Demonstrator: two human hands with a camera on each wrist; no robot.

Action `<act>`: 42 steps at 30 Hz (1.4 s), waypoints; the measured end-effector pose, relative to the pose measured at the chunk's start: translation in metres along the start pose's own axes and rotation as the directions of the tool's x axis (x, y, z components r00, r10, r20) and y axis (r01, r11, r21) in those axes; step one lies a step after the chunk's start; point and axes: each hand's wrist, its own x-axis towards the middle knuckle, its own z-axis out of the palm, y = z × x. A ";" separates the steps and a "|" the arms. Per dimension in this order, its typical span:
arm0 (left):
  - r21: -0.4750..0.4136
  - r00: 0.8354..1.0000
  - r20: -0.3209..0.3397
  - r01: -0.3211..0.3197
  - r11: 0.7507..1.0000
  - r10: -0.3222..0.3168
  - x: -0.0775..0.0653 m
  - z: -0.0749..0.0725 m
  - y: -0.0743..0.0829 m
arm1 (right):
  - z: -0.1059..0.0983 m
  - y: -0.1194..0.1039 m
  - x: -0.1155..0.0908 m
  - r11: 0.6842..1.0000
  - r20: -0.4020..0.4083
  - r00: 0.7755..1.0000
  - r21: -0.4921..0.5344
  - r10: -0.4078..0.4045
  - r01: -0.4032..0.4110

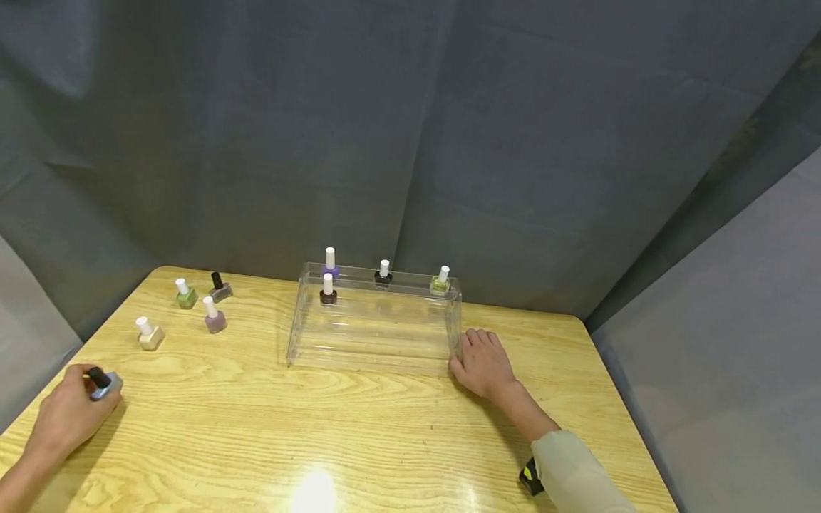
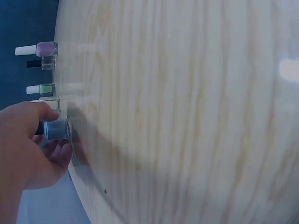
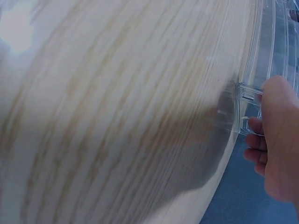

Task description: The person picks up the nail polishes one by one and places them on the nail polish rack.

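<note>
At the table's left edge my left hand (image 1: 69, 415) pinches a light blue nail polish bottle (image 1: 107, 385) with a black cap; in the left wrist view the bottle (image 2: 57, 129) sits between thumb and fingers. My right hand (image 1: 482, 365) holds the right end of a clear stepped display rack (image 1: 378, 333), its thumb at the front corner. On the rack's back step stand a purple bottle (image 1: 330, 271), a dark one (image 1: 383, 277) and a yellow-green one (image 1: 440, 285). One step lower, at the left, is a dark brown bottle (image 1: 328, 296). All four caps are white.
Left of the rack stand a green bottle (image 1: 187, 297), a grey black-capped bottle (image 1: 221, 291), a mauve bottle (image 1: 215, 322) and a cream bottle (image 1: 150, 338). A small black object (image 1: 531, 479) with a yellow mark lies by the right sleeve. Grey cloth (image 1: 308, 142) hangs behind the table.
</note>
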 end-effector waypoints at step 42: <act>-0.337 0.925 -0.038 -0.369 0.866 0.379 0.015 0.024 0.109 | 0.000 -0.001 0.000 1.000 0.013 1.000 0.027 0.011 -0.011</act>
